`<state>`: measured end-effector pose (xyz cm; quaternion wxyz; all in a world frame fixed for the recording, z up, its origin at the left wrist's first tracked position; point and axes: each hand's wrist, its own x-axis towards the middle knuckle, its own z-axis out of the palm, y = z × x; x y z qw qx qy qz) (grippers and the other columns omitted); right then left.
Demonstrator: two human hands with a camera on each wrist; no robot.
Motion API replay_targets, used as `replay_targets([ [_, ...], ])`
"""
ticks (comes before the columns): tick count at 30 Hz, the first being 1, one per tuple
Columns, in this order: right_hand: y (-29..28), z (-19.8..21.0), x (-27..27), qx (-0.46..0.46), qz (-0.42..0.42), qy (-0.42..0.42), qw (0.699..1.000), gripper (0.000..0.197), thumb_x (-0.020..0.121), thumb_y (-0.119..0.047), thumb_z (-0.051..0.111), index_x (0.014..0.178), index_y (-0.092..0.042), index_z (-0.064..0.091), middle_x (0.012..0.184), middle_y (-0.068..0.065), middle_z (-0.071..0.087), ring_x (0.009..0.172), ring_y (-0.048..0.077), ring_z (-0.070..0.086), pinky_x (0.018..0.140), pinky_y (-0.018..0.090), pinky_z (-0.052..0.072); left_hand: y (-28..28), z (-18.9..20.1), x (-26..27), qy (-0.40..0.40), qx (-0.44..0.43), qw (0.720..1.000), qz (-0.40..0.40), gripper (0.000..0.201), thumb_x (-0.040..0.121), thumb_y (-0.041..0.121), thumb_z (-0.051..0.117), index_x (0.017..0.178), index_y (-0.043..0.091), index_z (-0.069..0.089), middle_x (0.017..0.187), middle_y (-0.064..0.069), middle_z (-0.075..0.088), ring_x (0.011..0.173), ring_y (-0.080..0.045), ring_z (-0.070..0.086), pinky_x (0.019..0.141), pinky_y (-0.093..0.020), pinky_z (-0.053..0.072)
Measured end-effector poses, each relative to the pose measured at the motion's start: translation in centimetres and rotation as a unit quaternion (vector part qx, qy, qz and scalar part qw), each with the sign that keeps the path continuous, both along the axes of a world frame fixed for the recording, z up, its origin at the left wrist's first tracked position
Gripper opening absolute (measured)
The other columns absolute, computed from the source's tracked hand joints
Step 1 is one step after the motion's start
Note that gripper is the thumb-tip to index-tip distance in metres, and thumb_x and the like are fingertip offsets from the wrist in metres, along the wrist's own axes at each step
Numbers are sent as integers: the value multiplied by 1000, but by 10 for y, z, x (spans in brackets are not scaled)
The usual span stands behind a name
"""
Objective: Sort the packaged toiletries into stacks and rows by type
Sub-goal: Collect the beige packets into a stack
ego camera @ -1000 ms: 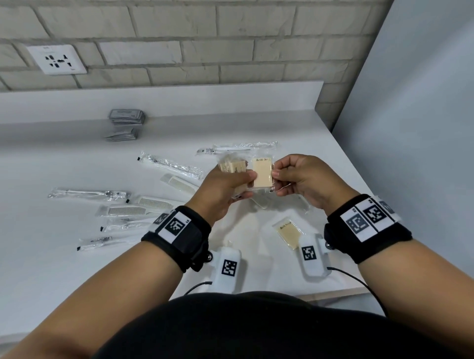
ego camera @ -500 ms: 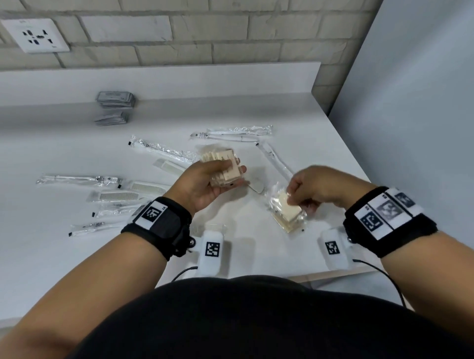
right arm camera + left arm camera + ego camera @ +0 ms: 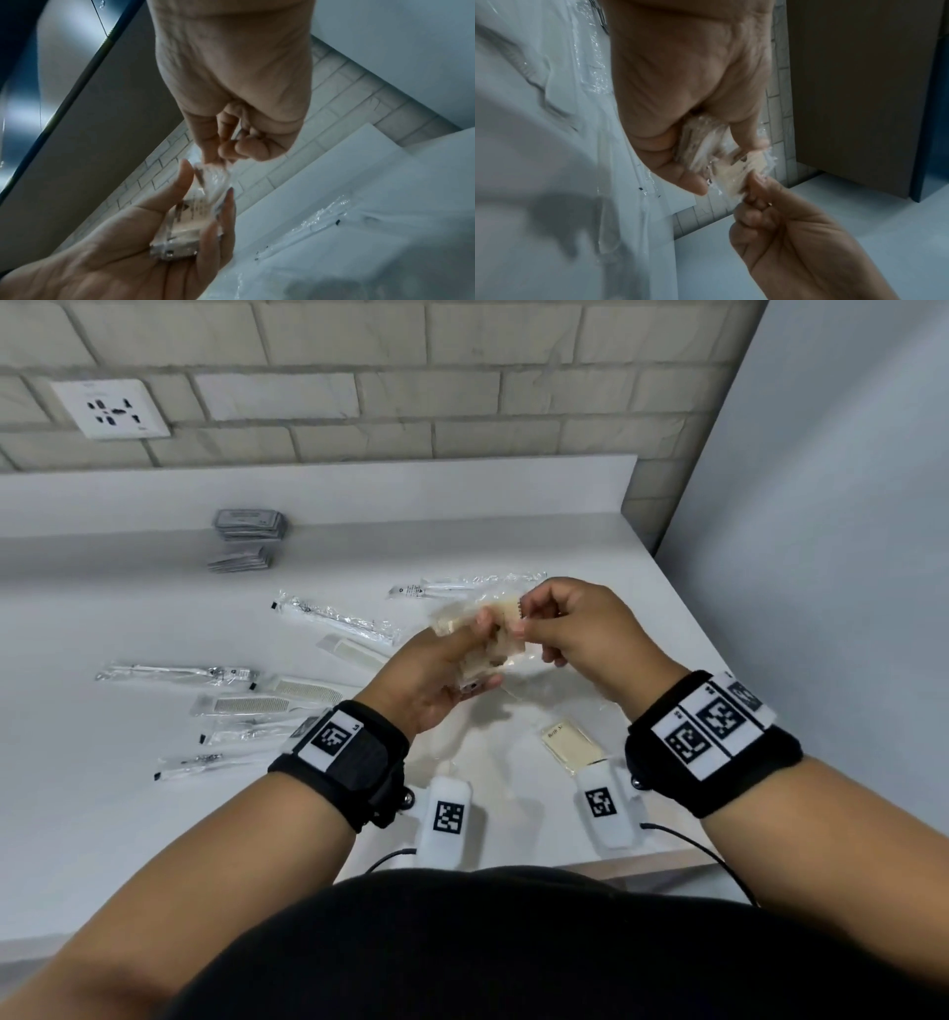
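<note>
Adding a wrapped soap (image 3: 513,611) pinched in the right hand (image 3: 575,629) onto the stack (image 3: 187,221) gripped by the left hand (image 3: 426,680), edges should align squarely above the thumb.

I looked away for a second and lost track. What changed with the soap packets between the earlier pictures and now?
The right hand went down to the table, picked up a soap packet and brought it up to the stack of soap packets. The left hand kept gripping that stack. One soap packet on the table stayed put.
</note>
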<state>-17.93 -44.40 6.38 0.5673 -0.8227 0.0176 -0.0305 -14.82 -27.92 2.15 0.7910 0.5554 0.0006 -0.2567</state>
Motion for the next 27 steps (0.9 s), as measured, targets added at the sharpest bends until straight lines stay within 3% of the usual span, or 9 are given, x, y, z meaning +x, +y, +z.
replay_targets([
  [3, -6, -2, -1, -50, -31, -134, 989, 19, 77, -4, 73, 75, -21, 65, 82, -5, 57, 65, 2, 54, 67, 15, 45, 3, 3, 4, 54, -14, 998, 29, 34, 90, 49, 55, 94, 16, 62, 95, -5, 69, 77, -17, 67, 61, -27, 57],
  [6, -7, -15, -9, -180, 38, -168, 968, 15, 80, -1, 70, 84, -15, 74, 101, -2, 56, 86, -3, 55, 80, 6, 40, 6, 4, 0, 63, -21, 998, 10, 7, 89, 23, 63, 89, 16, 66, 86, -2, 67, 69, -15, 68, 59, -24, 57],
  [9, -11, -23, -10, -132, 19, -135, 982, 26, 86, 3, 62, 86, -20, 75, 110, -5, 58, 99, 4, 58, 89, 12, 44, 4, 3, -3, 26, 0, 1000, 10, 6, 85, 8, 65, 87, 13, 67, 75, 1, 69, 68, -16, 68, 61, -26, 56],
  [11, -12, -15, -6, 19, -14, -84, 996, 24, 89, -1, 61, 97, -21, 70, 108, -2, 62, 91, 14, 64, 81, 27, 53, 3, 2, -4, -3, 5, 1000, 13, 10, 83, 4, 66, 92, 10, 66, 77, -3, 70, 71, -19, 68, 63, -30, 56],
  [13, -10, -7, -1, 72, -11, -15, 997, 21, 87, -10, 67, 107, -19, 65, 101, 3, 65, 79, 18, 66, 69, 33, 55, 3, 2, -4, -29, 14, 999, 9, 14, 83, 3, 66, 95, 9, 66, 80, -5, 68, 73, -21, 66, 67, -31, 56],
  [16, -6, 1, 3, -32, -4, 4, 999, 5, 85, -13, 69, 90, -12, 70, 79, 1, 67, 64, 12, 61, 59, 27, 49, 3, 4, -7, -47, 36, 998, -2, 10, 85, 5, 65, 91, 13, 65, 77, -2, 66, 69, -16, 65, 64, -29, 55],
  [18, -8, 6, 4, 5, 0, -3, 1000, 9, 86, -10, 67, 78, -12, 68, 70, -1, 65, 58, 11, 56, 53, 22, 44, 5, 5, -8, -42, 35, 998, 12, 6, 87, 9, 64, 90, 13, 66, 80, -1, 68, 72, -16, 67, 62, -28, 56],
  [20, -12, 11, 4, 52, 26, 0, 998, 16, 87, -6, 64, 73, -14, 65, 69, 1, 62, 55, 10, 54, 50, 19, 41, 11, 4, -6, -23, 25, 999, 35, 3, 89, 14, 63, 90, 15, 65, 83, 1, 70, 77, -16, 68, 63, -27, 57],
  [27, -20, 7, 5, -157, 46, 26, 986, 17, 89, -13, 64, 73, -20, 62, 73, 0, 64, 57, 11, 54, 59, 25, 44, 14, -1, -7, -14, 29, 999, 26, 3, 91, 16, 62, 89, 18, 64, 90, 1, 69, 81, -15, 68, 68, -27, 57],
])
